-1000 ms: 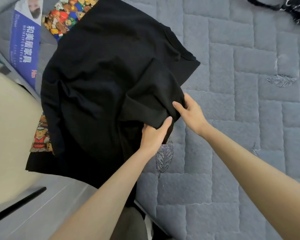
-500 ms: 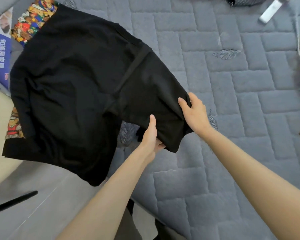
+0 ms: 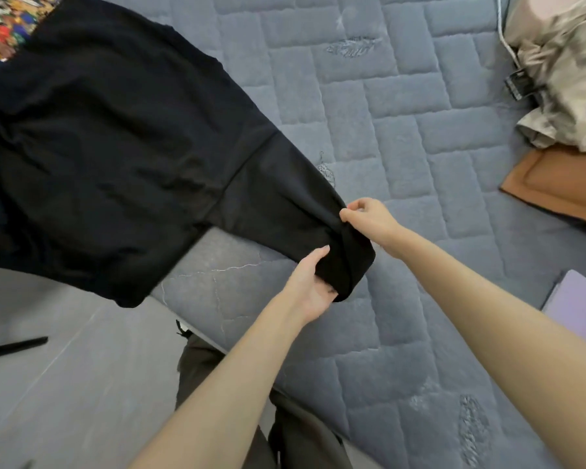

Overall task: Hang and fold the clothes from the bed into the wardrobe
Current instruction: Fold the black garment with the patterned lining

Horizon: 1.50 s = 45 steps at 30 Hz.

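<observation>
We see a plain black garment (image 3: 115, 147), creased, spread wide; left hand (image 3: 310, 286) grips its sleeve end, right hand (image 3: 369, 220) pinches it.

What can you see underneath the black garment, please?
A colourful printed fabric peeks out beyond the top-left edge of the black garment, and the grey quilted mattress shows below its sleeve. How far the printed fabric runs beneath, and anything else there, is covered.
</observation>
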Available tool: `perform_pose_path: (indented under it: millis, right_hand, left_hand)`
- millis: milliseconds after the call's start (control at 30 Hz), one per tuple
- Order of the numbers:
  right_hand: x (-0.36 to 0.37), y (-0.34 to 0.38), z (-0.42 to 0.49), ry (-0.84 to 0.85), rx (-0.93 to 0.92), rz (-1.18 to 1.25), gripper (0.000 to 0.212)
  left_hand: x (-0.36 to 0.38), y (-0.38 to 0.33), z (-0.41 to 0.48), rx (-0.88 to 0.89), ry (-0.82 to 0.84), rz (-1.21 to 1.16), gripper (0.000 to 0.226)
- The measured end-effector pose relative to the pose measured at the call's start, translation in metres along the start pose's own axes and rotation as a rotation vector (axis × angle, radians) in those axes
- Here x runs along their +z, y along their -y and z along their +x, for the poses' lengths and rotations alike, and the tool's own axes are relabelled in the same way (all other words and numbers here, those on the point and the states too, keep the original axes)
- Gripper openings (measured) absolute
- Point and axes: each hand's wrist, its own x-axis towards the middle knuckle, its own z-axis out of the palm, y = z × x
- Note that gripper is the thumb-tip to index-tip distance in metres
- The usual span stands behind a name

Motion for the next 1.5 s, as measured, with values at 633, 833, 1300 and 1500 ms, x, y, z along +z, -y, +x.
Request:
perform_pose_path:
  millis: [633, 833, 1300, 1500]
  right_hand:
    - [0.005, -0.141, -0.017, 0.378, 0.012, -0.197, 0.059]
    - [0.021, -0.164, -0.032, 0.106, -0.052, -0.206, 0.032]
    - [-0.023, -0.252, -0.043, -0.043, 0.426, 0.071, 0.05]
    - [-0.012, -0.234, -0.064, -0.23, 0.351, 0.465, 0.022]
  left_hand:
    - [-0.017, 0.041, 0.063, 0.074, -0.335, 0.393, 0.016]
    - [-0.018, 0.047, 0.064, 0.053, -0.359, 0.379, 0.018]
    - [-0.014, 0.1, 0.063, -0.284, -0.391, 0.848, 0.033]
    - [-0.009, 0.096, 0.046, 0.155, -0.361, 1.241, 0.037]
